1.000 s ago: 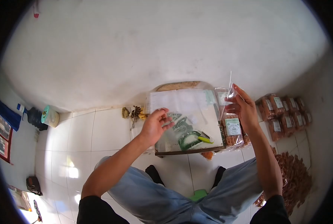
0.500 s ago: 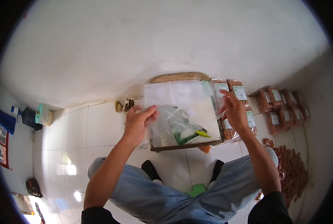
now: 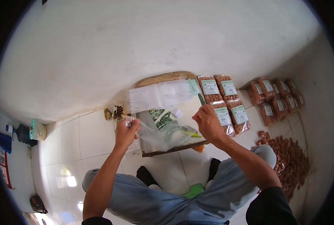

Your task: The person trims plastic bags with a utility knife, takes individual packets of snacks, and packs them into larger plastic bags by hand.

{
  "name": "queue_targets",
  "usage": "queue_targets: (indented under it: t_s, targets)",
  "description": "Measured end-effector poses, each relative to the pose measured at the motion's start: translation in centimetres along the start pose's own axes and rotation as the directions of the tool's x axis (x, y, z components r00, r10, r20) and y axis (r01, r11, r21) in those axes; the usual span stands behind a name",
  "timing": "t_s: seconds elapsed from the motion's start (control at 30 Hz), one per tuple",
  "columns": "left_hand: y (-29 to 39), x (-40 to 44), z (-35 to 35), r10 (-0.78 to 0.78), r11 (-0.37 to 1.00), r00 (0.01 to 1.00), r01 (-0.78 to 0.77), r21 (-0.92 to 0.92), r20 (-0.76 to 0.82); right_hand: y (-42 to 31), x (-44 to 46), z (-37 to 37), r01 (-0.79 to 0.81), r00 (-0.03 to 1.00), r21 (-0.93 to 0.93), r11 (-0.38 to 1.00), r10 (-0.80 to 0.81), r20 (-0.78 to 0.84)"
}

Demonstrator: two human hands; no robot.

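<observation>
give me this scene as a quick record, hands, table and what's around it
left hand: holds a clear plastic bag
right hand: fingers curled in; cannot tell whether they grip anything
low table: bears flat whitish sheets and a yellow-green tool, type unclear
right of table: four labelled packs of brown pieces, two by two
far right: more labelled packs, with a loose brown heap on the floor nearer the person

"000" on packet label [image 3: 223, 116]
</observation>
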State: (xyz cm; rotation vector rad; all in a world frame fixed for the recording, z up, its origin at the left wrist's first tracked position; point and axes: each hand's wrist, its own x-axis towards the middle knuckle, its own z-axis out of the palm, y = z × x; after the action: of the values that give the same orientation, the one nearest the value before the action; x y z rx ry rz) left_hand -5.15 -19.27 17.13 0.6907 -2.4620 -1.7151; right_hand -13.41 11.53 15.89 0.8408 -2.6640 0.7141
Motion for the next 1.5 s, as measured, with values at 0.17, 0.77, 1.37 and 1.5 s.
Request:
queue_targets:
  t_s: [0.17, 0.77, 1.37, 1.5]
  targets:
    - [-0.7, 1.4, -1.1, 0.033, 0.971, 0.993, -0.005, 0.24, -0.112, -3.3, -1.4, -0.8, 0.273, 0.934, 0.431, 0.86, -0.344, 0.095]
    - [1.4, 3.0, -1.1, 0.095, 0.964, 0.976, -0.041, -0.263, 0.196, -5.2, -2.5, -3.9, -0.799, 0.581, 0.507, -0.323, -0.201, 0.789]
    - [7.7, -1.3, 1.2, 0.332, 0.446, 0.864, 0.21, -0.87, 0.379, -5.1, -3.6, 3.6, -0.921, 0.354, 0.339, 0.19, 0.053, 0.934]
    - [8.2, -0.7, 1.0, 0.593, 0.264, 0.671, 0.36, -0.895, 0.445, -5.3, -3.4, 5.2, -0.853, 0.517, 0.509, -0.118, -0.05, 0.855]
